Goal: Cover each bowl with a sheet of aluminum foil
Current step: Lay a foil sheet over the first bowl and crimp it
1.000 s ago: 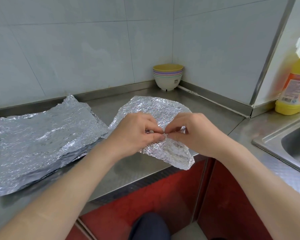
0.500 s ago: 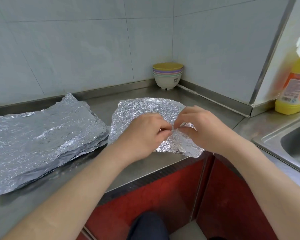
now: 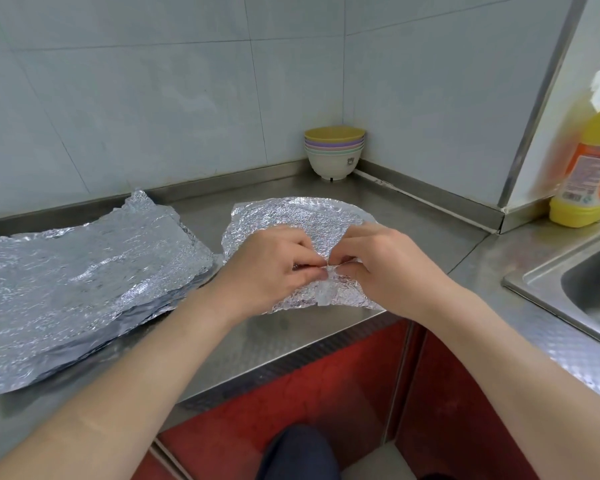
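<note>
Steel bench under pale tiled walls. Near its front edge my left hand and right hand meet, each pinching between thumb and forefinger the near edge of one crinkled silver sheet of aluminium foil. The sheet lies on the bench with no bowl visible beneath it. Just beside it, towards the left end, sits the thick pile of silver foil sheets. In the far corner the nested stack of pastel bowls, yellow on top, stands uncovered. I judge the task barely begun, with every bowl left to cover.
</note>
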The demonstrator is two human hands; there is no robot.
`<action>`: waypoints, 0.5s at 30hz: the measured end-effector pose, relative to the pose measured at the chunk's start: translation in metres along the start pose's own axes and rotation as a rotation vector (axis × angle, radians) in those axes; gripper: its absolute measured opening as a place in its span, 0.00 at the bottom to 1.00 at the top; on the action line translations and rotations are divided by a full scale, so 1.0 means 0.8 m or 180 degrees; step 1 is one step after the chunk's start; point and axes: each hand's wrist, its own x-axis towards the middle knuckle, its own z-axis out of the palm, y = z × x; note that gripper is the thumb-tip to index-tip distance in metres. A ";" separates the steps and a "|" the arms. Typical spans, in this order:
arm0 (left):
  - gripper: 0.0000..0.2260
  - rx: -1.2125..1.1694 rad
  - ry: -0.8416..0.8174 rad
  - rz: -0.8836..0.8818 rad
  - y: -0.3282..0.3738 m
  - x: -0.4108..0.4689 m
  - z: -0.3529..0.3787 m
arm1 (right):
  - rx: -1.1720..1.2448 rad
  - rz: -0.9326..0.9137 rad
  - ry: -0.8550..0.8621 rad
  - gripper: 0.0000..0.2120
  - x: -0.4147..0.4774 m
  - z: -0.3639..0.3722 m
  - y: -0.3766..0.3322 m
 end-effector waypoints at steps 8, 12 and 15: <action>0.11 0.0477 -0.0056 -0.0006 0.033 0.012 0.017 | 0.0205 0.0031 -0.0243 0.07 0.001 -0.026 0.023; 0.08 -0.0290 -0.0016 -0.0442 0.038 0.016 -0.006 | 0.0316 0.0248 -0.0259 0.11 -0.006 -0.041 0.036; 0.05 -0.0656 0.0015 -0.0647 0.026 0.015 -0.026 | 0.0519 0.0326 0.0085 0.09 -0.010 -0.043 0.030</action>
